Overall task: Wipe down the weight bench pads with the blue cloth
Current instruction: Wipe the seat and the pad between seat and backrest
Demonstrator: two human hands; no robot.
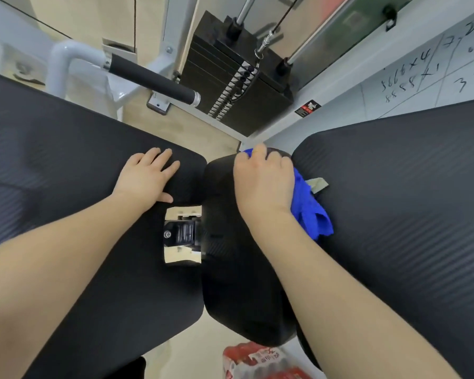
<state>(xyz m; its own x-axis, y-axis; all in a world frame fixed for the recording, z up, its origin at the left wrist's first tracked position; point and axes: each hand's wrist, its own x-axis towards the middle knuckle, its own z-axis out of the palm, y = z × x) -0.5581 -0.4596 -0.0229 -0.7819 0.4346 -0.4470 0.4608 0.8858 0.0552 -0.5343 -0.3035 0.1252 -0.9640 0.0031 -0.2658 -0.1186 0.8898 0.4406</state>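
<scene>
While gripped, blue cloth on pad.

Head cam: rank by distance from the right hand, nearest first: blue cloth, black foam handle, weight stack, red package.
From the right hand:
1. blue cloth, under the hand, trailing to its right.
2. weight stack, straight ahead, beyond the pads.
3. black foam handle, ahead and to the left.

The red package lies on the floor behind the hand; against the weight stack it is too close to call.
</scene>
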